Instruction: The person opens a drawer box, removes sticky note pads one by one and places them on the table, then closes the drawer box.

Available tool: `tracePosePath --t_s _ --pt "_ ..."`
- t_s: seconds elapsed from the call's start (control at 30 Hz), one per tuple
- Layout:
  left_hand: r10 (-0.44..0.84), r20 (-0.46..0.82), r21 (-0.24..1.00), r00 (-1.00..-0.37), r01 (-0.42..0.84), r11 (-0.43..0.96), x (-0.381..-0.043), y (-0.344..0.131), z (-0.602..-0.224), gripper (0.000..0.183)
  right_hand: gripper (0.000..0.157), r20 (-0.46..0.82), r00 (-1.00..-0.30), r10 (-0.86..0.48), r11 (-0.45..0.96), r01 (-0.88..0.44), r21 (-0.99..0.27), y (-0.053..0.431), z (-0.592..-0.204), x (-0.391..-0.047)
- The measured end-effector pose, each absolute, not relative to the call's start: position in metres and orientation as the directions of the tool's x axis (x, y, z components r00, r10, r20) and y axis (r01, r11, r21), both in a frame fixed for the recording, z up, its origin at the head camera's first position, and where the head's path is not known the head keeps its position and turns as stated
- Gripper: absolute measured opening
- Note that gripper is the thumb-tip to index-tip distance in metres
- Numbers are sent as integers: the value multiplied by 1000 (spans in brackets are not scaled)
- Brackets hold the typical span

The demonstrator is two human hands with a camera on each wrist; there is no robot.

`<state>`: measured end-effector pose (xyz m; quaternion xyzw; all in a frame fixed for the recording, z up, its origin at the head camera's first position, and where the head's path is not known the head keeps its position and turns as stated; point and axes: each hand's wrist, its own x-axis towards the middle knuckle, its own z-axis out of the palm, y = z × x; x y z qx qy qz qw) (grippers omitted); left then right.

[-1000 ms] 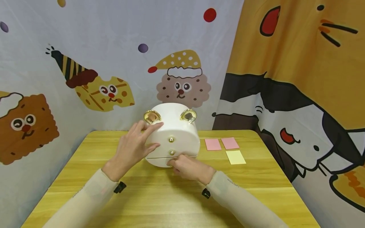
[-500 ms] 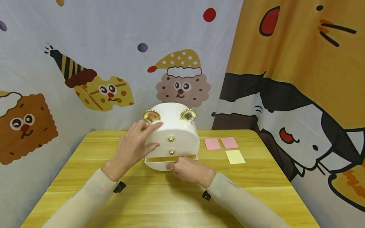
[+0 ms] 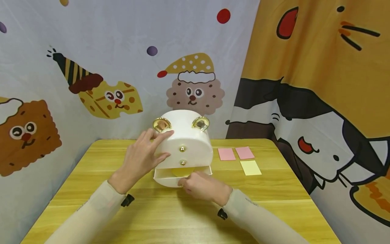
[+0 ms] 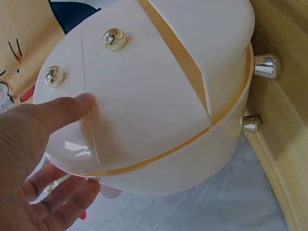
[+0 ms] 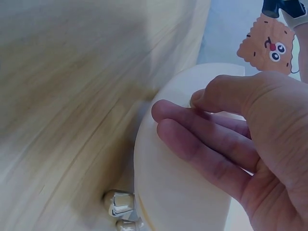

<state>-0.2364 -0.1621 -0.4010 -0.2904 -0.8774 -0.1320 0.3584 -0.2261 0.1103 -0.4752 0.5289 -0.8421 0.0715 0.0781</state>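
A white rounded drawer box (image 3: 195, 152) with gold ear-shaped pieces on top stands on the table. Its bottom drawer (image 3: 164, 181) is pulled partly out, and a yellow patch shows inside. My left hand (image 3: 140, 157) steadies the box at its left side. In the left wrist view, the thumb presses the front face and the other fingers bend around the side. My right hand (image 3: 204, 186) pinches the bottom drawer's small gold knob (image 3: 181, 185), mostly hidden by the fingers. Two further gold knobs, an upper one (image 3: 182, 149) and a middle one (image 3: 182, 163), sit above it on closed drawers.
Right of the box lie a pink sticky note (image 3: 226, 154), a second pink note (image 3: 244, 153) and a yellow note (image 3: 251, 167). The wooden table (image 3: 170, 217) ends at the back against a printed cloth (image 3: 122, 34). Silvery feet (image 4: 266, 66) hold the box up.
The bottom drawer has slid out toward me from nearly closed, my right hand moving with its knob. The left hand stays in place on the box.
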Motion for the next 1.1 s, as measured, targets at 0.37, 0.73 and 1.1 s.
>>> tracePosePath --t_s 0.37,0.73,1.1 --pt "412 712 27 -569 608 794 -238 -162 -403 92 18 196 -424 -884 435 -900 11 113 -476 -216" --pt "416 733 -2 -537 610 792 -238 -162 -405 92 16 246 -373 -895 399 -914 67 114 -477 -212" --pt "423 718 0 -553 607 795 -237 -163 -404 89 15 257 -357 -898 388 -918 80 116 -476 -207"
